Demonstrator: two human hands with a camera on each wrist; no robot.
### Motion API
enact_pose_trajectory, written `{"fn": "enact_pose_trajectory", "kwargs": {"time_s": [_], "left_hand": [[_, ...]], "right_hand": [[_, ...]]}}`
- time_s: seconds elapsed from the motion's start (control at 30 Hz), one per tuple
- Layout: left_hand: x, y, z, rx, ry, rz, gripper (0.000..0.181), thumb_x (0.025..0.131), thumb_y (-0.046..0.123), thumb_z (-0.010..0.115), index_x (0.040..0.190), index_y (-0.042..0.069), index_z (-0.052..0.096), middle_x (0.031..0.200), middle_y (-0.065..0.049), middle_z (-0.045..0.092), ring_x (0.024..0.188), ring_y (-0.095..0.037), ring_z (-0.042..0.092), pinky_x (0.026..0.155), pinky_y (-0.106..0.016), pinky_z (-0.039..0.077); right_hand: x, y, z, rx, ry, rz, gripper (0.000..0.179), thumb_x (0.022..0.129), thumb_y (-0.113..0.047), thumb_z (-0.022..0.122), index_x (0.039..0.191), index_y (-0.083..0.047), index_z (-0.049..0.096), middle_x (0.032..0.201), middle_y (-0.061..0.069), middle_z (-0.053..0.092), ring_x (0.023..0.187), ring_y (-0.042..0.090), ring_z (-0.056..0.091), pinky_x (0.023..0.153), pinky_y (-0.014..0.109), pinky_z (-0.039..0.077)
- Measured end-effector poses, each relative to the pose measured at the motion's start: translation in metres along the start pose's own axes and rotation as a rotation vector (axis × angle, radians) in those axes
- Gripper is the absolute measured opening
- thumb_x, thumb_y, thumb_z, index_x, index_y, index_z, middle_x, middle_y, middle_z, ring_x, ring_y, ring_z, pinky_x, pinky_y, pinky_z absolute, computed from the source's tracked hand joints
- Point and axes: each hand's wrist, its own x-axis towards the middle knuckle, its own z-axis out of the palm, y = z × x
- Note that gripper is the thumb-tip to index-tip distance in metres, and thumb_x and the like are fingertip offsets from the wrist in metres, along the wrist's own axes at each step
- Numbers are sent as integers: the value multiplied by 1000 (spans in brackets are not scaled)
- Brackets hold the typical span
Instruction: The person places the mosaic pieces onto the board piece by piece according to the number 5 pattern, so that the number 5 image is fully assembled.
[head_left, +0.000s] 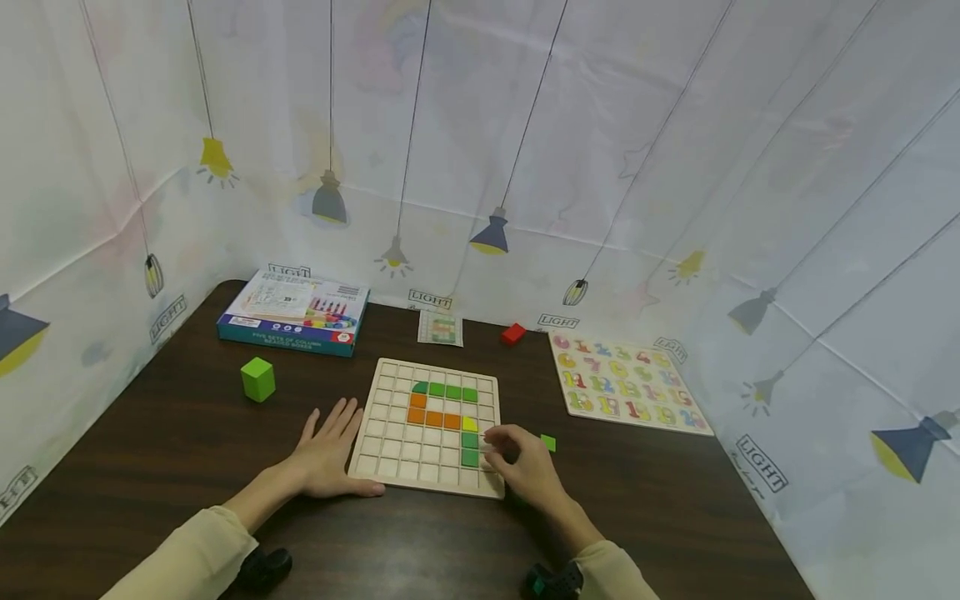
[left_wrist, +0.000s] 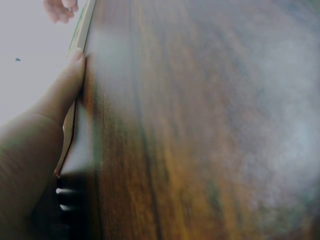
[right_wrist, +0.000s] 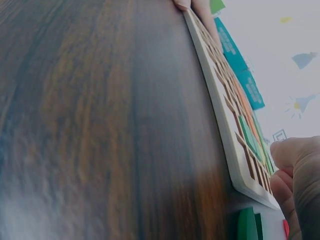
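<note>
A light wooden grid board (head_left: 427, 479) lies on the dark table, with green, orange and yellow tiles in several of its squares. My left hand (head_left: 326, 454) rests spread at the board's left side, its thumb along the near left corner. At the board's right edge is my right hand (head_left: 525, 467), fingers bent and thumb brought toward the index finger over the right-hand squares. Whether a tile sits between those fingertips I cannot tell. Just beyond this hand, a light green tile (head_left: 549, 442) lies on the table. The right wrist view shows green pieces (right_wrist: 247, 225) below the hand.
A green cube (head_left: 258, 380) stands at the left, in front of a blue-edged box (head_left: 285, 335). Behind the board are a small pattern card (head_left: 440, 328) and a red block (head_left: 513, 334). A number puzzle board (head_left: 630, 383) lies at the right, near the curtain (head_left: 480, 125).
</note>
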Motion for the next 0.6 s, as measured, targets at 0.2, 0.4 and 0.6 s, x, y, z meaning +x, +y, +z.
{"fn": "enact_pose_trajectory", "kwargs": {"time_s": [0.2, 0.4, 0.6], "left_hand": [[-1, -6, 6, -10, 11, -4, 129, 64, 83, 57, 148, -6, 17, 154, -23, 8, 142, -37, 1, 105, -61, -7], [-3, 3, -1, 17, -4, 0, 124, 67, 80, 58, 148, -6, 18, 154, -23, 9, 141, -38, 4, 106, -61, -2], [-3, 7, -5, 31, -5, -4, 123, 69, 78, 59, 147, -7, 17, 154, -25, 9, 141, -39, 4, 106, -62, -1]], "right_hand": [[-4, 10, -6, -1, 41, 16, 27, 79, 3, 72, 104, -5, 66, 93, 1, 67, 81, 14, 63, 71, 36, 53], [-10, 23, -20, -6, 97, 44, 27, 78, 7, 72, 102, -4, 67, 91, 2, 68, 82, 17, 64, 72, 39, 53], [-16, 33, -32, -36, 125, 48, 25, 79, 7, 71, 101, -4, 67, 92, 2, 68, 83, 17, 64, 73, 39, 53]]}}
